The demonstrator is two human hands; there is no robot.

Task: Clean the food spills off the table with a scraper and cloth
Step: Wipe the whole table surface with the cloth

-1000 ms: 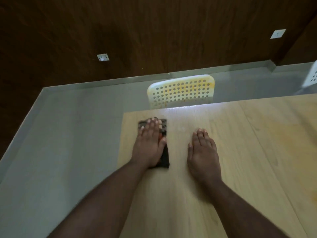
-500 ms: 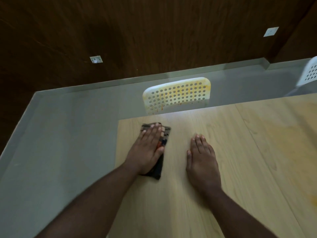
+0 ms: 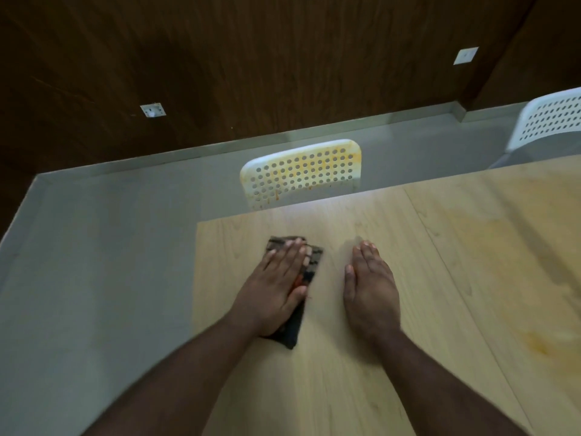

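The dark patterned cloth [image 3: 309,265] lies flat near the table's [image 3: 440,278] far left corner, mostly hidden under the left hand [image 3: 273,287], which presses on it with fingers straight; only its far end and right edge show. The right hand [image 3: 369,287] rests just beside it, palm down, fingers straight and together, holding nothing. A faint yellowish stain [image 3: 540,344] marks the wood at right. Beyond the table, a stained perforated chair back [image 3: 301,171] shows; another chair [image 3: 550,121] is cut off at right.
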